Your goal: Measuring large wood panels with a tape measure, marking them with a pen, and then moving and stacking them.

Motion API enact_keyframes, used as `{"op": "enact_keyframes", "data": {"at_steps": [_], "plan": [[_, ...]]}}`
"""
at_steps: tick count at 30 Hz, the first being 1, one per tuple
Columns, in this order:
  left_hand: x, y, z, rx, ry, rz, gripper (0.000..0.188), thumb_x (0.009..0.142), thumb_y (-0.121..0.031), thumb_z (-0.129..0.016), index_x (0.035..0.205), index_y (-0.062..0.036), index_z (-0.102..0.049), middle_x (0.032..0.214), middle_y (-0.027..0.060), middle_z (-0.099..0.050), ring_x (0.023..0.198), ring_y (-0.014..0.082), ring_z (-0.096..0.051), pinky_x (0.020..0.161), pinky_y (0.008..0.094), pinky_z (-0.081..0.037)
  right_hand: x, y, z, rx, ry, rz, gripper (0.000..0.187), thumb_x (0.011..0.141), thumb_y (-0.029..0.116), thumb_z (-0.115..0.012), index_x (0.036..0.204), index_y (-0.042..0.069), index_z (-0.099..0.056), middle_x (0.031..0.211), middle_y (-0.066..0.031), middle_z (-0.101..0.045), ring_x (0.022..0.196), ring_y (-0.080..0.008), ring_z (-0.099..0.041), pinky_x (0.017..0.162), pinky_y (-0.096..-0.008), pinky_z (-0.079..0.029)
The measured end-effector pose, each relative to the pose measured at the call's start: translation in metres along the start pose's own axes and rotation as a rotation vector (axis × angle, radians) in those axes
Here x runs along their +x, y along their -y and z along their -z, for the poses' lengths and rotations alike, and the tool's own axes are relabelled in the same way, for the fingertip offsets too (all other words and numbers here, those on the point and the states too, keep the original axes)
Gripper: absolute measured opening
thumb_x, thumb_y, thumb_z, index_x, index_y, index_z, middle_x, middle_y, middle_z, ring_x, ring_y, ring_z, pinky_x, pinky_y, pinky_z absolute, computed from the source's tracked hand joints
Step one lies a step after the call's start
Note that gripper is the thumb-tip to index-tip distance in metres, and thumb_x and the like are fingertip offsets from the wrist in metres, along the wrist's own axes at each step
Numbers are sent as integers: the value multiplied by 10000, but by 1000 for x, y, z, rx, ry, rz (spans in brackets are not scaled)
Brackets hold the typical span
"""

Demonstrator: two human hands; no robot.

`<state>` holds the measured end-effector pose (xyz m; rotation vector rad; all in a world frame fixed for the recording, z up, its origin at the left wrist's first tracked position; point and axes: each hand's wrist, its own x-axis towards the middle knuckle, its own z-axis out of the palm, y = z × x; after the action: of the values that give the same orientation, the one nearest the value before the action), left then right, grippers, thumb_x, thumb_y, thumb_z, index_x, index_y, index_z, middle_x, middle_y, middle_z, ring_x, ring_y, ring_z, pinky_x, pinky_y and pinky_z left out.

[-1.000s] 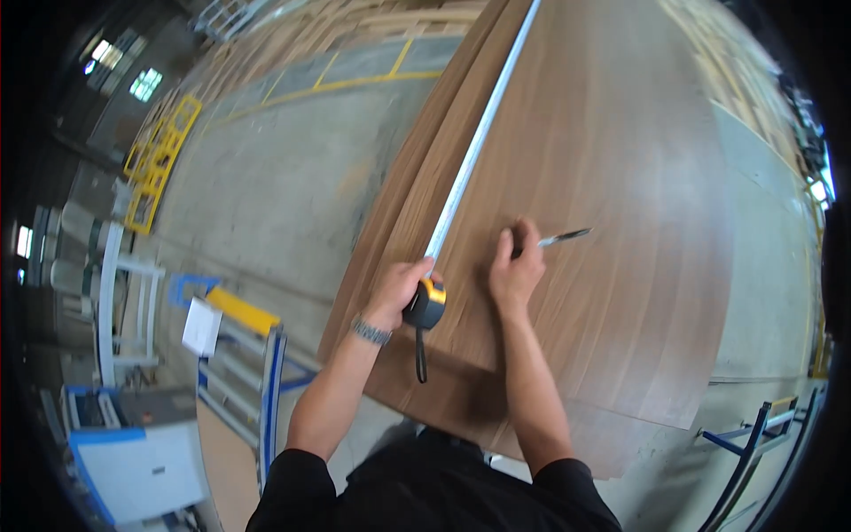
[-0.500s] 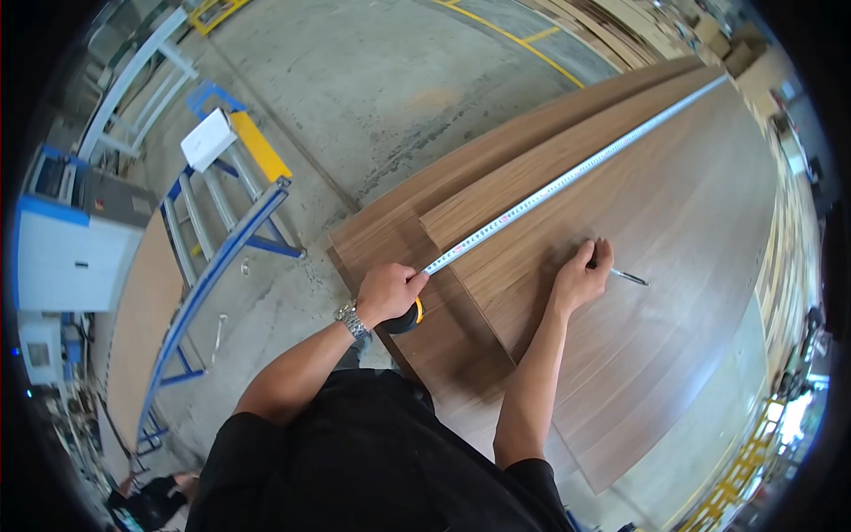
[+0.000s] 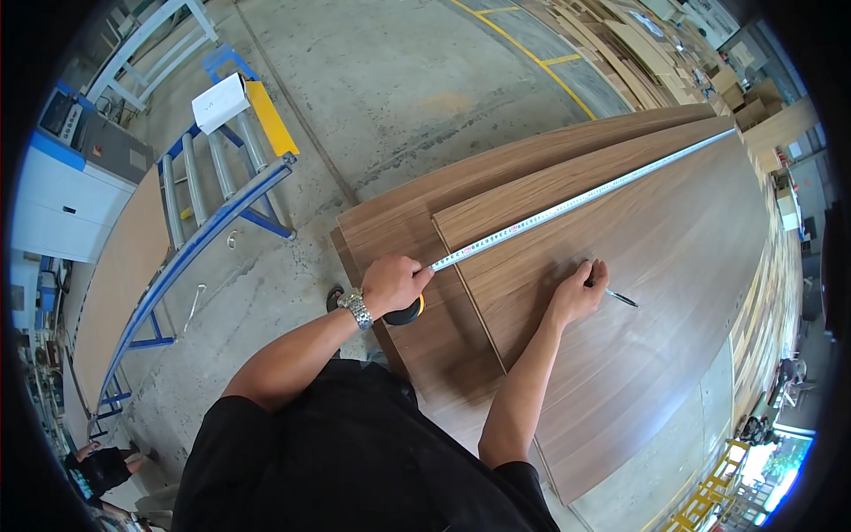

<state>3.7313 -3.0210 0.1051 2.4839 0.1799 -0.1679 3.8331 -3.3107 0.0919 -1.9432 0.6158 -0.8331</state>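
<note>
My left hand (image 3: 396, 285) is closed on a tape measure (image 3: 406, 312), whose black and yellow case shows below the fingers. From it the silver blade (image 3: 567, 205) runs out across a brown wood-grain board (image 3: 656, 239) to the board's far right corner. My right hand (image 3: 581, 293) is closed around a slim dark pen (image 3: 622, 299), just above or resting on the same board, to the right of the blade. The pen's tip end points away to the right. Beneath the top board lies another wood-grain board (image 3: 390, 226), sticking out on the left.
On the left stands a blue-framed roller conveyor (image 3: 222, 226) with a white box (image 3: 221, 104) and a yellow part on it. A white and blue machine (image 3: 75, 191) is beyond. Stacked timber strips (image 3: 603, 53) lie at the far right. Another person (image 3: 99, 470) is at the lower left.
The view has shifted, so the boards sit slightly lower at their far end. Both hands keep their holds on the tape measure and pen, with little movement over the board.
</note>
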Motion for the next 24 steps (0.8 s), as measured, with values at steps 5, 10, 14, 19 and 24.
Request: {"op": "enact_keyframes", "data": {"at_steps": [5, 10, 14, 19, 24], "plan": [[-1, -1, 2, -12, -12, -11, 450, 900, -417, -634, 643, -50, -671, 594, 185, -598, 562, 374, -605, 531, 468, -467, -1, 3, 1, -13, 10, -23, 388, 935, 220, -624, 1248, -8, -626, 1189, -154, -695, 1108, -264, -656, 963, -361, -496], [0, 3, -2, -13, -36, -44, 452, 899, -411, -637, 633, -47, -669, 585, 186, -592, 549, 375, -597, 522, 464, -462, 0, 1, 1, -19, 8, -16, 382, 934, 215, -622, 1244, -8, -628, 1189, -154, -696, 1099, -268, -657, 960, -362, -496], [0, 3, -2, -24, -30, -44, 457, 899, -408, -638, 625, -44, -662, 579, 187, -586, 543, 375, -592, 519, 461, -459, 0, 2, 1, -30, 7, -16, 379, 931, 204, -622, 1243, -11, -627, 1189, -157, -695, 1096, -270, -658, 958, -364, -496], [0, 4, -3, -25, -27, -28, 459, 900, -411, -637, 624, -45, -662, 583, 188, -589, 545, 372, -595, 521, 460, -460, 0, 1, 1, -34, 7, -8, 376, 927, 197, -627, 1239, -13, -627, 1188, -158, -695, 1094, -270, -659, 954, -366, -497], [0, 4, -4, -34, -21, -14, 457, 901, -414, -635, 632, -47, -670, 588, 186, -595, 547, 371, -597, 522, 460, -462, 1, 0, 0, -24, 0, 6, 370, 927, 191, -624, 1236, -12, -629, 1185, -157, -696, 1092, -272, -659, 953, -366, -496]]}}
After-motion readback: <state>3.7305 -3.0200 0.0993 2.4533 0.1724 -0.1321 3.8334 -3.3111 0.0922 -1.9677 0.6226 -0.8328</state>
